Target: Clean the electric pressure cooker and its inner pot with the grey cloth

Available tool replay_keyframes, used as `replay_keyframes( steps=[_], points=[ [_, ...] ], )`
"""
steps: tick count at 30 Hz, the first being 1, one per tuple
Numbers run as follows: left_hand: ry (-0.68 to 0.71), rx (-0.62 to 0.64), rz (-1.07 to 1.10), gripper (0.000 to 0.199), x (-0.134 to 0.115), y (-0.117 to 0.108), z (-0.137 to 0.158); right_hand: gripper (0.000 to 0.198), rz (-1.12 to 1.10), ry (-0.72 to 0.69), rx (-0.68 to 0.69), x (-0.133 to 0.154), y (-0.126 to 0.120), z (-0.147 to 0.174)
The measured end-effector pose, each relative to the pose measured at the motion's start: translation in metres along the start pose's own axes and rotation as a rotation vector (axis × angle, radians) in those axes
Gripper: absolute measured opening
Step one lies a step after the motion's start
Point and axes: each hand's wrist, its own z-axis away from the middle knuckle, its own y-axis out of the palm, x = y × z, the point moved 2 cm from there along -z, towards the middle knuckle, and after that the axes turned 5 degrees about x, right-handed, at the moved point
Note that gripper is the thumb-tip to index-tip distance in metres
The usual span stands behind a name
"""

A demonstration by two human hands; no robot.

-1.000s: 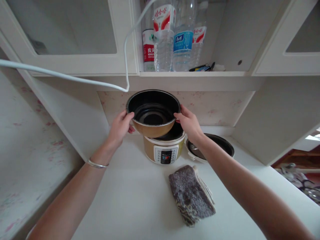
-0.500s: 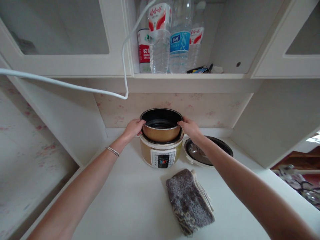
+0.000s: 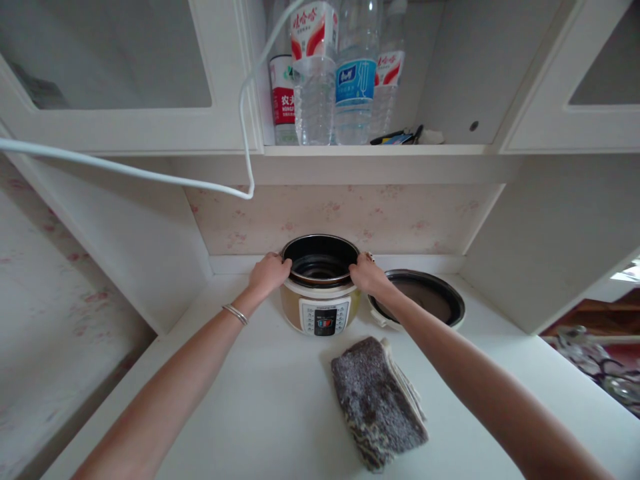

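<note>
Inner pot [image 3: 320, 257]: ctr of frame, round, deep, blk inside w/ thin shiny rim; sits mostly down in cooker, rim just above the top.
L hand [image 3: 271, 272]: grips pot's rim at L edge, thumb inside.
R hand [image 3: 369, 275]: grips rim opp. side.
Cooker [image 3: 293, 310]: gold body, wht ctrl panel facing front.
Lid [image 3: 440, 293]: R of ctr, partly behind R forearm.
Cloth [image 3: 377, 400]: folded, gray-brn, lower ctr.

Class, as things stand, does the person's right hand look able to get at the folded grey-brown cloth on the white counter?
Probably not without letting go: the right hand holds the round, black-lined metal pot by the rim. Otherwise the way looks free, since nothing visible covers the cloth.
</note>
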Motion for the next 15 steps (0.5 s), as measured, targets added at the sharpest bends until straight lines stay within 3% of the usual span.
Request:
replay_keyframes(
  steps=[5, 8, 11, 13, 15],
  points=[
    [0.012, -0.04, -0.094, 0.04, -0.003, 0.001, 0.01, 0.042, -0.028, 0.001, -0.027, -0.002, -0.006, 0.01],
    [0.052, -0.087, -0.083, 0.043, -0.003, 0.003, 0.016, 0.047, -0.168, 0.009, -0.111, -0.019, -0.012, 0.024],
    [0.153, -0.22, 0.042, 0.045, 0.006, 0.006, 0.03, 0.045, -0.544, 0.106, -0.292, -0.065, -0.015, 0.05],
    [0.215, -0.326, 0.176, 0.043, 0.016, 0.008, 0.046, 0.042, -0.865, 0.174, -0.414, -0.11, -0.012, 0.073],
    [0.214, -0.355, 0.342, 0.041, 0.031, 0.015, 0.066, 0.038, -1.025, 0.235, -0.628, -0.16, -0.008, 0.097]
  ],
)
